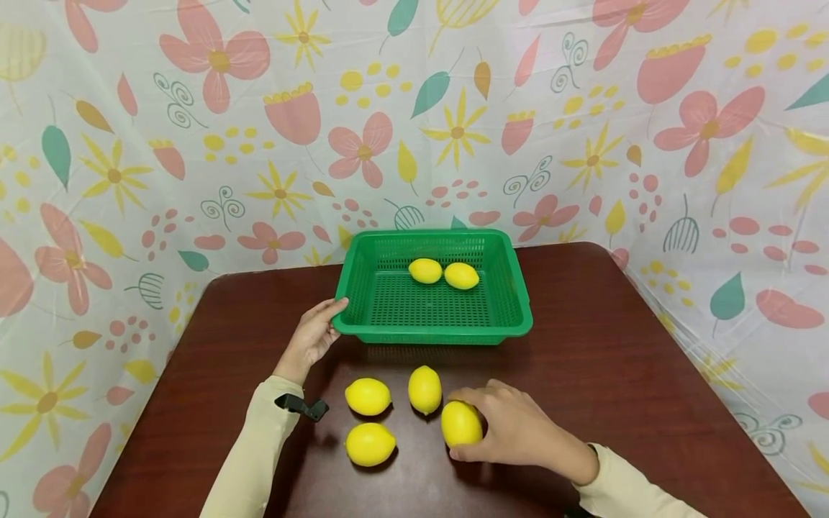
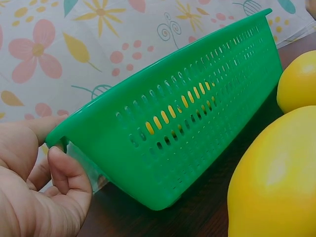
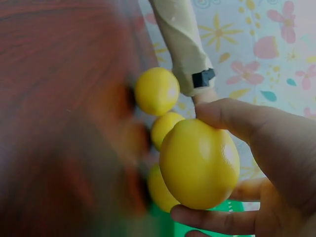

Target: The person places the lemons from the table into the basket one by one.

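Observation:
My left hand [image 1: 315, 337] grips the front left corner of a green plastic basket [image 1: 427, 339], thumb over the rim and fingers curled beneath it, as the left wrist view shows. Between the thumb and fingers of my right hand [image 1: 518, 426] is a lemon [image 1: 461, 424]; the right wrist view shows this lemon [image 3: 199, 164] large in the grasp. Just left of it, one lemon [image 1: 424, 390] stands on end on the table. Two more, an upper lemon [image 1: 368, 397] and a lower lemon [image 1: 370, 444], lie on their sides. Inside the basket, a lemon [image 1: 425, 270] touches another lemon [image 1: 462, 275].
The dark red-brown table [image 1: 602, 345] carries everything. A floral sheet [image 1: 414, 129] hangs behind it and along both sides. The basket stands near the table's back edge, and a black band [image 1: 301, 406] sits on the left wrist.

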`<state>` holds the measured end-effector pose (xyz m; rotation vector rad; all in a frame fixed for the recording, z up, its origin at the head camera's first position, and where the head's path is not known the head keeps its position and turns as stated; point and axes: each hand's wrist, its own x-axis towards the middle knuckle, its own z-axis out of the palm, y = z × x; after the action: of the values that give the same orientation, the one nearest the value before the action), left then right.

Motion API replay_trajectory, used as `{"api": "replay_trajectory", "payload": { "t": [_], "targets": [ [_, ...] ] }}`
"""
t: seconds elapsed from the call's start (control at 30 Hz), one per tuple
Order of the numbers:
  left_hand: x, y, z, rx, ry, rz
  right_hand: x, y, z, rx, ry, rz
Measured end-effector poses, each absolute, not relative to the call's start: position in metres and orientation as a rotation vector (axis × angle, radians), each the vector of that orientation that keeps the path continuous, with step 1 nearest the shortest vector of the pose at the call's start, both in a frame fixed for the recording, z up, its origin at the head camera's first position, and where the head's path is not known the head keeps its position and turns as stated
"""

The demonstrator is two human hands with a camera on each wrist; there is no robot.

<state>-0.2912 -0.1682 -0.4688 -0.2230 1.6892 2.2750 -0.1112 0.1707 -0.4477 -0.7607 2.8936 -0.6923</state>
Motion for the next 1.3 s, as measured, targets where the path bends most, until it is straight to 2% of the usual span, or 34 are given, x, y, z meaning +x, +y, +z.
{"api": "replay_trajectory", "payload": {
  "t": [0.53, 1.03, 1.3],
  "targets": [
    [-0.29, -0.169, -0.468, -0.26, 1.706, 2.262, -0.148, 0.181, -0.39, -0.968, 2.766, -0.623],
    [-0.292, -0.169, -0.469, -0.228, 1.71, 2.254, -0.22, 0.179, -0.351, -1.238, 2.504, -0.664],
    [-0.29, -0.169, -0.468, -0.213, 1.704, 2.258, -0.266, 0.172, -0.345, -1.17, 2.427, -0.678]
  ]
}}
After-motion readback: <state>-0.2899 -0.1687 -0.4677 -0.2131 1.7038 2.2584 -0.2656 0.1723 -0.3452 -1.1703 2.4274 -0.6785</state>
